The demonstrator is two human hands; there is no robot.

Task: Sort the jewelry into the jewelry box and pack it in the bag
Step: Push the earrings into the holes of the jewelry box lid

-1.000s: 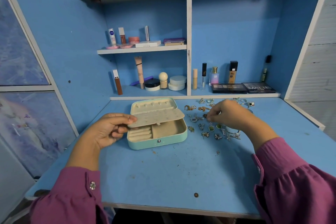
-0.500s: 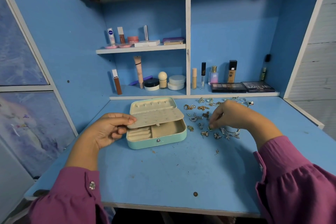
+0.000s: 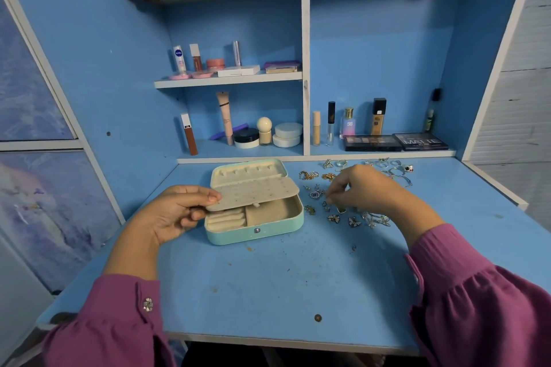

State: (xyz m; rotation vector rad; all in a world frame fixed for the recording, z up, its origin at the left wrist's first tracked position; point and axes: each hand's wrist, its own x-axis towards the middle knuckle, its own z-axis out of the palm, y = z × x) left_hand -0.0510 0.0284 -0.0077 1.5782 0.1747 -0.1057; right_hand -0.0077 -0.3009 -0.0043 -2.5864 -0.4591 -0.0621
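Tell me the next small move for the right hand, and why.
Probably lift the small piece its fingers are pinching and carry it left to the jewelry box. The left hand holds the perforated flap up, the compartments look empty, and the loose jewelry remains on the desk.

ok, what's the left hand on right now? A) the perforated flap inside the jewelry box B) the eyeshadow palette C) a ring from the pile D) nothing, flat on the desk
A: the left hand pinches the edge of the cream perforated flap of the open jewelry box, thumb on top, holding it above the lower compartments.
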